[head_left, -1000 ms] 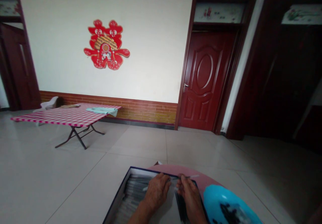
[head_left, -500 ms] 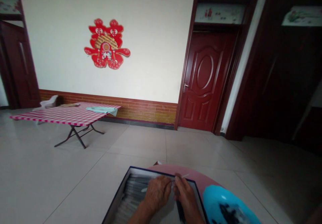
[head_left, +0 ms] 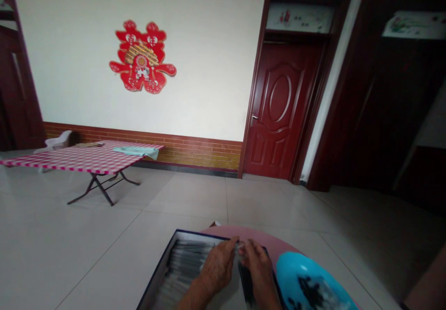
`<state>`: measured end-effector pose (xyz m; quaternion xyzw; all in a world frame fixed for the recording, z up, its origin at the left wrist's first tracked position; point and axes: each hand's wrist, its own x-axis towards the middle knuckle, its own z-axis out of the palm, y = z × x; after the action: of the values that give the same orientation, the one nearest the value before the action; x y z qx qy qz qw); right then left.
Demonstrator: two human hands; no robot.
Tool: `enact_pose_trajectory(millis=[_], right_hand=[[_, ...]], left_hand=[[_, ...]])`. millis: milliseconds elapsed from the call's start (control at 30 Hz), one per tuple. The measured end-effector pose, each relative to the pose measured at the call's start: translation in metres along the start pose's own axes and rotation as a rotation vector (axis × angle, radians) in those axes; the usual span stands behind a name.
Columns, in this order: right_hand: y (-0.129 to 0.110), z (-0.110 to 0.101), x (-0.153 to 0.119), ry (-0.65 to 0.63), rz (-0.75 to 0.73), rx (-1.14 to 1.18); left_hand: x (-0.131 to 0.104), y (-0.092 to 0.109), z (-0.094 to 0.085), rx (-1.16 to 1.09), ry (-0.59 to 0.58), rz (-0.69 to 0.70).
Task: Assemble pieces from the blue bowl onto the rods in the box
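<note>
Over an open box [head_left: 158,266] with a dark blue rim, my two hands meet fingertip to fingertip. My left hand [head_left: 219,263] is closed in a pinch at a small pale, thin piece [head_left: 240,245], too small and blurred to name. Fingers of my right hand [head_left: 258,264] are curled at the same piece. A dark, slender pen-like stick [head_left: 245,282] runs down from under my right hand, its upper end hidden by the fingers. Inside the box, at the left, lie rows of dark and clear slender sticks [head_left: 190,259].
The box rests on a pink round table [head_left: 275,245]. To its right stands a blue bowl [head_left: 291,266] holding black and clear small pieces [head_left: 311,291]. Across the tiled floor is a folding table [head_left: 83,159] with a checked cover, near a closed red door [head_left: 278,115].
The view has shifted slightly to the right. My left fingertips have risen a little, and the thin piece between the hands sits differently. The dark stick stays under my right hand.
</note>
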<state>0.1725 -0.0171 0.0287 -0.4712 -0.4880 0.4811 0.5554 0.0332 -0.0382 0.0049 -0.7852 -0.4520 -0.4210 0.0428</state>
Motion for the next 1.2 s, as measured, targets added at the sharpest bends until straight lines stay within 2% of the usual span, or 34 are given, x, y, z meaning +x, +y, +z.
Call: enact_pose_trajectory(millis=[133, 367, 467, 567, 667, 800, 867, 967, 1067, 1200], right_hand=[[-0.002, 0.001, -0.004, -0.084, -0.050, -0.163], [-0.011, 0.000, -0.002, -0.029, -0.071, -0.171], [-0.022, -0.006, 0.005, -0.038, -0.080, -0.168], [-0.037, -0.030, 0.013, -0.036, -0.136, -0.222], [-0.048, -0.076, 0.021, -0.026, -0.250, -0.409], [-0.054, -0.145, 0.020, -0.175, -0.242, -0.841], [-0.054, -0.170, 0.013, -0.252, -0.211, -1.024], [-0.049, -0.187, 0.002, -0.323, -0.188, -1.136], [-0.040, -0.190, -0.005, -0.363, -0.182, -1.228], [-0.025, -0.190, -0.007, -0.325, -0.151, -1.423]], left_hand=[[-0.001, -0.002, 0.002, -0.015, 0.028, -0.033], [0.002, -0.004, -0.003, -0.006, -0.050, -0.074], [0.001, -0.010, 0.000, 0.001, -0.013, -0.062], [0.000, -0.016, 0.002, -0.008, 0.006, -0.041], [0.001, -0.015, 0.000, -0.016, -0.032, -0.050], [0.004, -0.011, -0.006, 0.008, -0.059, -0.055], [0.005, -0.008, -0.007, 0.023, -0.065, -0.045], [0.006, -0.006, -0.009, 0.037, -0.087, -0.028], [0.004, -0.008, -0.008, 0.065, -0.106, -0.027], [-0.001, -0.014, -0.004, 0.090, -0.104, -0.024]])
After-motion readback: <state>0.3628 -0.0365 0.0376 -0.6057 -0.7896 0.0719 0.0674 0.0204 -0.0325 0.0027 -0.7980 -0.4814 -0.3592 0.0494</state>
